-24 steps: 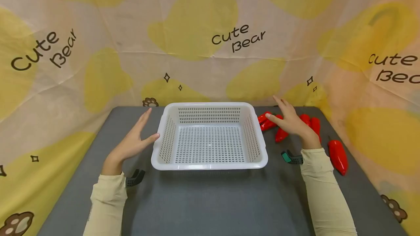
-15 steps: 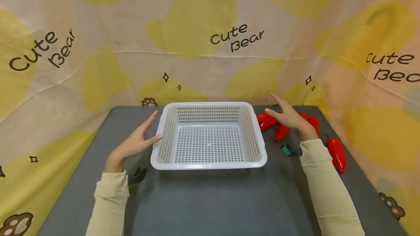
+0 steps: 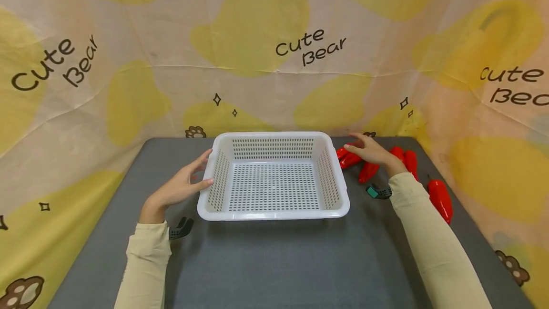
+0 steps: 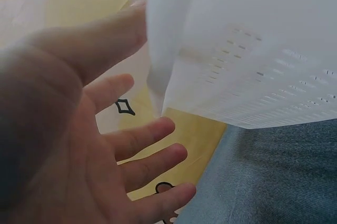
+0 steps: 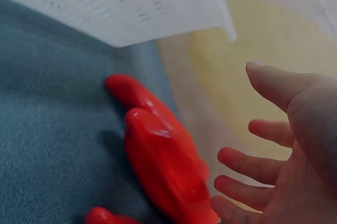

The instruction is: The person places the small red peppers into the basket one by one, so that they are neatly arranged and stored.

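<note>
The white, perforated, rectangular plastic basket [image 3: 274, 214] is placed on the grey table [image 3: 274, 261], not yet gripped by the spread-fingered left hand [image 3: 177, 186] or right hand [image 3: 372, 150]; glossy red peppers [image 3: 440, 193] are left outside.

Creased cream-and-yellow cloth [image 3: 257, 27] lettered "Cute Bear" hangs behind and beside a grey tabletop [image 3: 274, 266].
</note>
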`<state>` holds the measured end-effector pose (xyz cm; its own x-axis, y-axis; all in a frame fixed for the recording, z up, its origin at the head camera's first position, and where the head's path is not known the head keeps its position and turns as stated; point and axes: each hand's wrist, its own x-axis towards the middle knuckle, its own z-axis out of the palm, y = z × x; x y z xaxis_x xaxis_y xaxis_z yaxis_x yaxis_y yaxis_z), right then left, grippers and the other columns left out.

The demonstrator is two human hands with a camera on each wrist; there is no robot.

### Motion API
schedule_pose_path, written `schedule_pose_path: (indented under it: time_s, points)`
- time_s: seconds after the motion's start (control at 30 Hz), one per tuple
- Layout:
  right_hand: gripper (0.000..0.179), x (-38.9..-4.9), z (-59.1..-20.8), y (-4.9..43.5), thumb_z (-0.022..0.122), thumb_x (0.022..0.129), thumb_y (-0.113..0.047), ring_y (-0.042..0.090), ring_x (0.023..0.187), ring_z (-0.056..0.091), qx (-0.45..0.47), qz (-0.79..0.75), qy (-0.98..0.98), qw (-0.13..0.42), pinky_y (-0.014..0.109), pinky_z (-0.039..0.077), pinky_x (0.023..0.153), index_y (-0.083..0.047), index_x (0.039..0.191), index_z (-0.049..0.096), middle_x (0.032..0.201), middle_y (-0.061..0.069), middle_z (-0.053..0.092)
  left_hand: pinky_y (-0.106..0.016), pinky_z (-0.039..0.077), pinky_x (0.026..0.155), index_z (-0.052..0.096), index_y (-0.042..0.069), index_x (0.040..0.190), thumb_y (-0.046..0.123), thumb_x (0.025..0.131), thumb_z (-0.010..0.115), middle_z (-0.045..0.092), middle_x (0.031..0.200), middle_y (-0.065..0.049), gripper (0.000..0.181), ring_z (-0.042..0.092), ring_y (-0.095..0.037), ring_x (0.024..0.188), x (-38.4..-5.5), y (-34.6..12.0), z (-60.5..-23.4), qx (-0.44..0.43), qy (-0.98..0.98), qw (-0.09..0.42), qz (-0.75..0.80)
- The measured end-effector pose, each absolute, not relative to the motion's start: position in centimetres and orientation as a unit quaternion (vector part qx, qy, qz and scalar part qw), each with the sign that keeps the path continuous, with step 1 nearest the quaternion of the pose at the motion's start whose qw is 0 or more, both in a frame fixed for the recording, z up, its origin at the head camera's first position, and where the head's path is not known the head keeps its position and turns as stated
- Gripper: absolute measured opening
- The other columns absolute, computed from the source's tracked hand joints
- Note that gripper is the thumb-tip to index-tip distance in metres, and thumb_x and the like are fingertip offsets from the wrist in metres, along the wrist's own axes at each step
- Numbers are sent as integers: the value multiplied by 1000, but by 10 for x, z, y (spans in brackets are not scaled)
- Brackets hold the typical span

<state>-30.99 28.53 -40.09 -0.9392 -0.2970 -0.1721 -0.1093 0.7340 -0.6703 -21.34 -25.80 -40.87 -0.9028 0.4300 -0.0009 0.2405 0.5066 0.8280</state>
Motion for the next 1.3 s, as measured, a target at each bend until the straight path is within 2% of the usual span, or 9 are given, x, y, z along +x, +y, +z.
schedule_pose_path:
  time_s: [0.27, 0.37, 0.63, 0.77, 0.9, 1.03, 1.13, 1.23, 1.3]
  points:
    - [71, -317, -412, 281, 52, 103, -37, 52, 141, 38, -98, -320, 931, 148, 67, 32, 115, 0, 157, 25, 155, 35, 36, -68, 34, 113, 15, 8, 162, 21, 99, 64, 32, 161, -25, 81, 32, -48, 147, -215, -258, -410, 204, 865, 112, 446]
    - [70, -321, -416, 278, 53, 103, -36, 52, 140, 39, -96, -307, 936, 145, 68, 31, 115, -1, 157, 25, 154, 35, 37, -69, 33, 113, 18, 5, 161, 22, 99, 65, 33, 161, -26, 80, 31, -49, 147, -215, -259, -411, 204, 867, 114, 441]
    - [64, -333, -420, 275, 51, 103, -35, 59, 145, 23, -89, -230, 960, 136, 76, 13, 116, 0, 155, 33, 156, 32, 37, -71, 30, 113, 19, 3, 160, 21, 97, 67, 37, 159, -27, 81, 32, -52, 146, -215, -260, -410, 202, 868, 110, 439]
    - [63, -336, -418, 275, 52, 102, -37, 65, 140, 24, -70, -191, 967, 155, 77, 21, 112, -3, 153, 39, 154, 31, 40, -72, 30, 113, 20, 2, 160, 20, 97, 68, 37, 159, -27, 81, 36, -52, 144, -216, -258, -409, 202, 867, 107, 443]
    - [60, -338, -417, 275, 54, 101, -37, 64, 134, 32, -65, -150, 973, 164, 73, 28, 109, -5, 151, 44, 150, 31, 45, -71, 31, 113, 21, 1, 160, 19, 96, 68, 36, 159, -27, 82, 40, -51, 142, -216, -258, -411, 204, 865, 106, 445]
    - [60, -339, -417, 275, 57, 100, -36, 62, 131, 35, -72, -131, 975, 164, 69, 30, 106, -6, 151, 45, 148, 29, 48, -71, 31, 112, 21, 1, 160, 18, 96, 68, 36, 160, -27, 81, 40, -51, 142, -215, -259, -413, 201, 867, 102, 445]
    - [61, -340, -417, 273, 58, 99, -35, 61, 131, 35, -76, -116, 977, 161, 66, 30, 104, -8, 152, 43, 150, 28, 47, -64, 44, 107, 20, 2, 160, 17, 96, 68, 39, 157, -29, 82, 49, -51, 135, -214, -259, -413, 204, 860, 110, 455]
    - [60, -342, -417, 271, 56, 100, -35, 61, 130, 37, -80, -101, 979, 159, 64, 31, 102, -9, 153, 42, 151, 28, 46, -48, 57, 96, 18, 2, 161, 16, 96, 68, 39, 155, -31, 82, 58, -50, 126, -215, -259, -414, 206, 847, 124, 475]
    - [59, -345, -417, 269, 54, 101, -35, 60, 129, 38, -78, -91, 980, 160, 63, 32, 100, -10, 153, 42, 152, 28, 44, -37, 59, 90, 17, 3, 161, 15, 97, 67, 39, 155, -32, 83, 60, -48, 123, -215, -259, -415, 206, 840, 131, 485]
